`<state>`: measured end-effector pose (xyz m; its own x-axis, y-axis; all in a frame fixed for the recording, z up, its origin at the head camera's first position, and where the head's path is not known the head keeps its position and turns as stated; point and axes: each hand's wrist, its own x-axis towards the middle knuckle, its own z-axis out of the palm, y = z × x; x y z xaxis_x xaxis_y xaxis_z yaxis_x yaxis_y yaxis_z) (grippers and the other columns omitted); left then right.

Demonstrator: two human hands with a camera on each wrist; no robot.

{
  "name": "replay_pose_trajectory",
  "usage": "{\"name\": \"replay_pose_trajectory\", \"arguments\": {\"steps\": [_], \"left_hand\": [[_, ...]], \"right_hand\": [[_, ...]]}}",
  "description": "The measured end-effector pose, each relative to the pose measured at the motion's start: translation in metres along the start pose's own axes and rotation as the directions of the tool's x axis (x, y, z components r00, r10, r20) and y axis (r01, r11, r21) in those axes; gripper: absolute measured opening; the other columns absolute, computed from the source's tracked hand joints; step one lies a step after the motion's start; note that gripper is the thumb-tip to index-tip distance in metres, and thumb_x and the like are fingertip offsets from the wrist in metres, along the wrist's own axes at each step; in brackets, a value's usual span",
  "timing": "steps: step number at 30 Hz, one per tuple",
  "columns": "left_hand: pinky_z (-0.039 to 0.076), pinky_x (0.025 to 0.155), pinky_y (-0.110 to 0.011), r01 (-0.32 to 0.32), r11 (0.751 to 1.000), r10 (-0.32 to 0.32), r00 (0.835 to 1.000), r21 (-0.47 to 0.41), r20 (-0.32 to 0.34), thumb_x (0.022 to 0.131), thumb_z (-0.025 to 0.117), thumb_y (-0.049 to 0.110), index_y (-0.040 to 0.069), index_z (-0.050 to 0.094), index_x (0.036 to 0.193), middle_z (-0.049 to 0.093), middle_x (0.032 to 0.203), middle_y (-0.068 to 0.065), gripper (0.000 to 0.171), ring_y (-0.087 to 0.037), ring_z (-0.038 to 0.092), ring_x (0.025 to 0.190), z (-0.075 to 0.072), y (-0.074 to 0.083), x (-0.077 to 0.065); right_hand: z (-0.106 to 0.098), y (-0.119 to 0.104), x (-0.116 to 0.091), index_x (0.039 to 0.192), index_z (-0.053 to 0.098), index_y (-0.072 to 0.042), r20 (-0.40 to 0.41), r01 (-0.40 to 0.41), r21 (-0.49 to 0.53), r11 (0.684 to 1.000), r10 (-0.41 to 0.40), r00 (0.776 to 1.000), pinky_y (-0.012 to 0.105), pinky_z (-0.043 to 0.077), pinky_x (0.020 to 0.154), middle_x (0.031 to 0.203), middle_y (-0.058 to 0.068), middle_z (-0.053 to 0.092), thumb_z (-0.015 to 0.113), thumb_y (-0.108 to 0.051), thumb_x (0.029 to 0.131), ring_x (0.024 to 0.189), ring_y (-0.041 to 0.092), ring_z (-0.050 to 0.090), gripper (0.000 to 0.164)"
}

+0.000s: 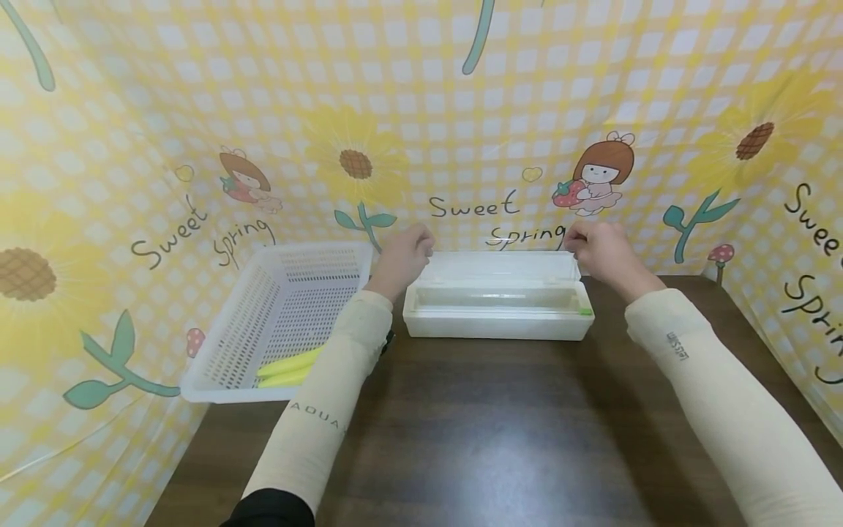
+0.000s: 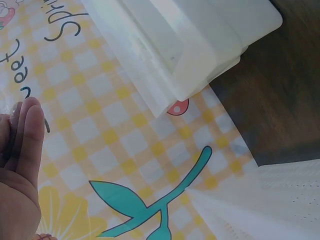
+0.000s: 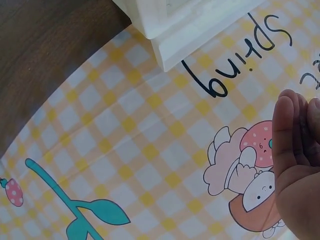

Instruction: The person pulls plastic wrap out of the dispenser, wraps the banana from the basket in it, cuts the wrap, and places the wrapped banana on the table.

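A long white cling film box (image 1: 497, 328) lies on the table with its lid (image 1: 494, 267) raised at the back. Inside, a pale roll (image 1: 497, 299) shows, and a small green piece (image 1: 585, 312) sits at the right end. Behind the box's left end, my left hand (image 1: 403, 256) pinches clear cling film (image 2: 7, 107), seen as a faint shine at the fingertips in the left wrist view. My right hand (image 1: 609, 255) has thumb and fingers together behind the right end, pinching the film's other side. Between the hands the film is almost invisible, apart from a glint.
Left of the box stands a white plastic basket (image 1: 227, 396) holding long yellow things (image 1: 290, 366), like bananas, partly hidden by my left forearm. A yellow checked cloth (image 1: 461, 110) hangs behind and beside the dark wooden table (image 1: 500, 424).
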<state>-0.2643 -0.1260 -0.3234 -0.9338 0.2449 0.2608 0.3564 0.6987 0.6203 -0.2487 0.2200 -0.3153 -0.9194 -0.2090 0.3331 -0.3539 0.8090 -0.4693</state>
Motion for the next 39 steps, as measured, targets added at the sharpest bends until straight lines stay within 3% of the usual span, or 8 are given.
{"name": "replay_pose_trajectory", "arguments": {"steps": [13,18,25,39], "left_hand": [[0.056,0.077,-0.035,0.008,1.0,-0.008,1.0,0.013,-0.017,0.107,0.051,0.018,0.008,0.061,0.106,0.066,0.098,-0.007,0.014,-0.022,0.068,0.091,-0.01,0.008,0.005],[0.055,0.076,-0.035,0.001,1.0,-0.001,1.0,0.01,-0.03,0.107,0.05,0.018,0.007,0.061,0.105,0.067,0.097,-0.007,0.015,-0.022,0.066,0.089,-0.014,0.012,0.007],[0.056,0.077,-0.036,-0.034,0.999,0.034,0.999,-0.01,-0.033,0.107,0.05,0.015,0.005,0.062,0.105,0.068,0.097,-0.01,0.016,-0.024,0.068,0.088,-0.022,0.019,0.01],[0.057,0.076,-0.034,-0.065,0.998,0.064,0.996,-0.022,-0.055,0.106,0.052,0.011,-0.002,0.062,0.112,0.068,0.103,-0.014,0.017,-0.026,0.07,0.093,-0.032,0.024,0.013]], "right_hand": [[-0.011,-0.003,0.005,0.09,0.07,0.0,-0.041,0.046,-0.025,0.999,-0.047,0.998,0.048,0.047,0.072,0.083,0.015,0.07,0.063,0.002,0.096,0.077,0.033,0.06,0.009],[-0.018,-0.007,0.008,0.093,0.069,0.001,-0.036,0.036,-0.02,0.999,-0.037,0.999,0.052,0.049,0.076,0.087,0.018,0.07,0.061,0.0,0.098,0.08,0.036,0.064,0.009],[-0.024,-0.009,0.011,0.085,0.068,0.001,-0.1,0.11,-0.042,0.993,-0.113,0.989,0.055,0.045,0.081,0.079,0.017,0.067,0.06,0.005,0.095,0.076,0.036,0.063,0.013],[-0.034,-0.016,0.014,0.088,0.067,0.0,-0.082,0.074,-0.044,0.996,-0.078,0.994,0.05,0.047,0.071,0.085,0.017,0.068,0.062,-0.002,0.099,0.077,0.034,0.063,0.012]]}}
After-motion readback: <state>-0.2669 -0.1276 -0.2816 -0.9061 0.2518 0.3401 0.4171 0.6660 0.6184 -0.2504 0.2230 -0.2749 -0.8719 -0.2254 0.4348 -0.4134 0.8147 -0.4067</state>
